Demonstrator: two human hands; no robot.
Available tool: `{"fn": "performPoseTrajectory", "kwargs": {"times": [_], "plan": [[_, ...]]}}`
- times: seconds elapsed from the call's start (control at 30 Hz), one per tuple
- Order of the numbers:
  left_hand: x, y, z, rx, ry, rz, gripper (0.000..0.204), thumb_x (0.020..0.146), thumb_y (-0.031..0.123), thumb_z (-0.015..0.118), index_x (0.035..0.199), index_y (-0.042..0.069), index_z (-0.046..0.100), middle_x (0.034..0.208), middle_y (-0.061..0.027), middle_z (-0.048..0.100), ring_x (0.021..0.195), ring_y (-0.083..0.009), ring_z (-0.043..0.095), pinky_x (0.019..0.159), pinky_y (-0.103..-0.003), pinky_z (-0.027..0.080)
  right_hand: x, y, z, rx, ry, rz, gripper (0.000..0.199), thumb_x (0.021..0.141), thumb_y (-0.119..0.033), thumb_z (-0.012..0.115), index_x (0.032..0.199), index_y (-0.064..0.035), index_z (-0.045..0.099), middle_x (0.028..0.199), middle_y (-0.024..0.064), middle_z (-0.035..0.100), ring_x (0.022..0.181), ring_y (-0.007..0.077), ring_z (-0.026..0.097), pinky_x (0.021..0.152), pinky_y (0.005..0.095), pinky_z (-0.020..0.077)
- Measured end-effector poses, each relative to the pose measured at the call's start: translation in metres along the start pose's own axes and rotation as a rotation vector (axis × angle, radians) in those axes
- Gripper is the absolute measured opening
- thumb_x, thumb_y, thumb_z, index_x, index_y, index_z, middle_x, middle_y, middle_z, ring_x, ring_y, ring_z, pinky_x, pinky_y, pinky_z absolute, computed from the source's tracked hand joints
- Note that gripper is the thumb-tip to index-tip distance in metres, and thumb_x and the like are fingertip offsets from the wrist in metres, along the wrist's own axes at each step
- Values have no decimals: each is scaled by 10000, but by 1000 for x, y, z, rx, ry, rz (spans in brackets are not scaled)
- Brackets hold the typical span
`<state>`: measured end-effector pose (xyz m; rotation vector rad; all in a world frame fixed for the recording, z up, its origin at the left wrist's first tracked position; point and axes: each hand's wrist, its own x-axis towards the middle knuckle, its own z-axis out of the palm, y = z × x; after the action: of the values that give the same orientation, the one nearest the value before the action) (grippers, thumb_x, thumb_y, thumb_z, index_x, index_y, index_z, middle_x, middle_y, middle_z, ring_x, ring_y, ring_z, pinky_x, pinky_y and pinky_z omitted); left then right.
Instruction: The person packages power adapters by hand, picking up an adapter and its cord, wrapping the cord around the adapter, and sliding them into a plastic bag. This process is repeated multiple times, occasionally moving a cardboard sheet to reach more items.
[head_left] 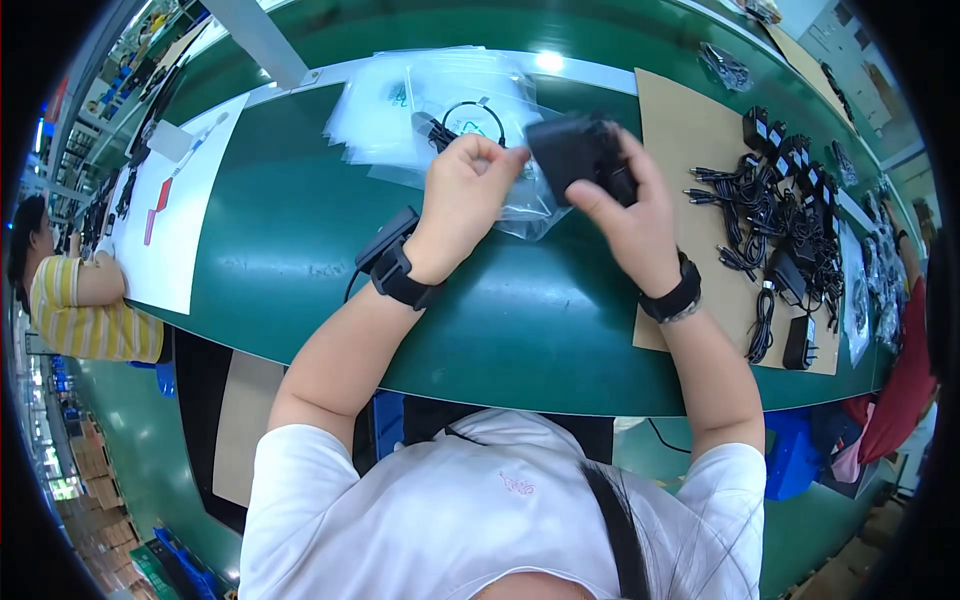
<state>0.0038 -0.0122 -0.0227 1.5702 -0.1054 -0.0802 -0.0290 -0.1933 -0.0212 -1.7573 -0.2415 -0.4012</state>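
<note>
My right hand (pixel 645 215) is closed around a black power adapter (pixel 570 155), smeared by motion, above the green table. Beside it, my left hand (pixel 465 190) is pinched, thumb tip close to the adapter's edge. A black cable (pixel 437 130) sticks out behind its fingers, with a thin loop over the bags; my left hand appears to grip it, though the hold itself is hidden. Beneath both hands lies a stack of clear plastic bags (pixel 375 110), one bag reaching toward me under the adapter.
Cardboard (pixel 665 130) at right carries several black adapters (pixel 785 150) with tangled cables (pixel 740 210). Bagged items (pixel 885 270) lie farther right. White paper (pixel 190 230) at left holds a red piece (pixel 163 195). Co-workers sit left, in a yellow striped shirt (pixel 80 310), and right, in a red sleeve (pixel 900 370).
</note>
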Motion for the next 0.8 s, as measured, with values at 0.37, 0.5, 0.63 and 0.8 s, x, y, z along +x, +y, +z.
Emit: {"fn": "performPoseTrajectory", "kwargs": {"times": [0.37, 0.5, 0.63, 0.8], "plan": [[-27, 2, 25, 466, -14, 544, 150, 835, 138, 622, 777, 12, 564, 599, -89, 582, 520, -115, 545, 499, -248, 428, -15, -4, 18, -562, -256, -218, 298, 748, -59, 641, 1021, 5, 537, 817, 120, 596, 678, 250, 582, 612, 326, 470], [-31, 8, 37, 514, -53, 613, 133, 818, 127, 630, 824, 18, 554, 666, -131, 598, 548, -226, 601, 504, -293, 453, 7, -16, 9, 643, -12, 694, 165, 854, -116, 569, 997, -37, 542, 881, 25, 597, 744, 90, 564, 632, 225, 452], [-29, 17, 63, 417, -67, 662, 125, 810, 118, 631, 828, 19, 558, 673, -135, 587, 555, -261, 593, 502, -311, 452, 11, -8, 4, 429, 86, 205, 374, 831, -87, 594, 1165, -12, 441, 971, 44, 571, 818, 103, 543, 705, 232, 451], [-44, 33, 90, 301, -137, 795, 160, 820, 125, 588, 897, 8, 512, 682, -172, 583, 613, -353, 582, 521, -406, 456, 9, -3, -6, 106, 78, -80, 666, 778, -44, 656, 1327, 5, 282, 1065, 69, 522, 909, 130, 526, 741, 235, 463]]}}
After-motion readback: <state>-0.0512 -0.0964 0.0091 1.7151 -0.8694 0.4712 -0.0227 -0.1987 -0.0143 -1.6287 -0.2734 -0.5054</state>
